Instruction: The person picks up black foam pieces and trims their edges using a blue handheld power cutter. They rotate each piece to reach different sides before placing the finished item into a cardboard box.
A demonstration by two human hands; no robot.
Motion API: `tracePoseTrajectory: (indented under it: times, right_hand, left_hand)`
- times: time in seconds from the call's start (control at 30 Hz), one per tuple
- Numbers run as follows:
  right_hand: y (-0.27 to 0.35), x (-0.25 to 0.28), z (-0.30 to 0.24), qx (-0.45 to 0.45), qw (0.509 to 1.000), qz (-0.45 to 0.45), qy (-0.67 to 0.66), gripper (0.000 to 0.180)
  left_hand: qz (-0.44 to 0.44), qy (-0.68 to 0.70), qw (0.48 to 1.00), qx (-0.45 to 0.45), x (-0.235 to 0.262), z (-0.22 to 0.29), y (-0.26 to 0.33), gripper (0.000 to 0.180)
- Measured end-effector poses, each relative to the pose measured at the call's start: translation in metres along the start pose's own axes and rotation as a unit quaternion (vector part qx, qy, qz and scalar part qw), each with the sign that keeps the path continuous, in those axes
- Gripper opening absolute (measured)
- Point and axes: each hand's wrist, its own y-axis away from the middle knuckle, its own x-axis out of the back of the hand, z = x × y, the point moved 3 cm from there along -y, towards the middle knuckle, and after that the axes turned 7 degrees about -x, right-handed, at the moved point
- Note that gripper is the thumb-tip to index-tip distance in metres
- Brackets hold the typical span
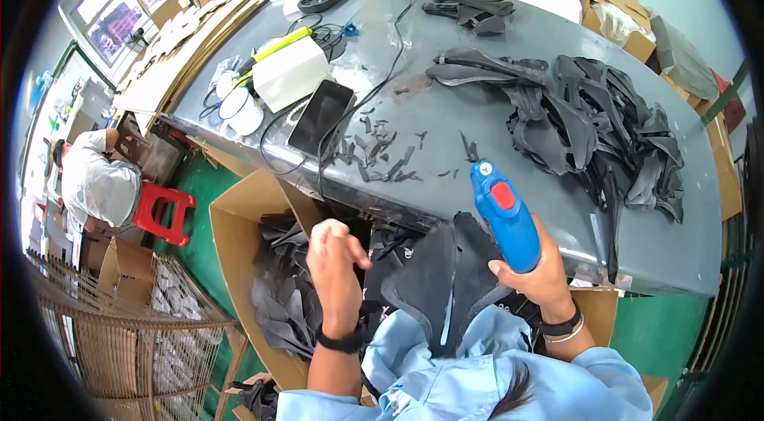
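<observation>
Right hand [539,266] grips a blue power tool [509,222]; curled left hand [334,266], can't tell if empty. Scraps [396,167] ahead look cut; dark pile [569,122] beyond, maybe not yet.

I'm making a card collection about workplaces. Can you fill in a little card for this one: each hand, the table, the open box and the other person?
Right hand: gripping a blue handheld tool with a red button
Left hand: raised, fingers curled; cannot tell if it holds anything
Table: grey, with small dark scraps, black phone, pile of dark shaped pieces
Open box: cardboard, dark pieces inside
Other person: left side, by a red stool
</observation>
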Motion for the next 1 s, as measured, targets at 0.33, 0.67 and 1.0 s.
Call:
tracePoseTrajectory:
  times: [0.33, 0.67, 1.0]
  right_hand:
    - [0.0, -0.008, -0.007, -0.017, 0.998, -0.063, 0.003, 0.044]
    - [0.001, -0.011, -0.005, -0.006, 0.997, -0.081, 0.009, 0.045]
    - [-0.003, -0.007, 0.0, -0.038, 0.997, -0.056, -0.041, 0.048]
  left_hand:
    - [-0.196, -0.263, 0.942, -0.067, -0.034, 0.025, -0.004, 0.024]
    - [-0.2, -0.488, 0.773, -0.353, -0.032, 0.012, -0.003, 0.01]
    - [-0.11, -0.087, 0.988, 0.06, -0.014, -0.012, 0.011, 0.009]
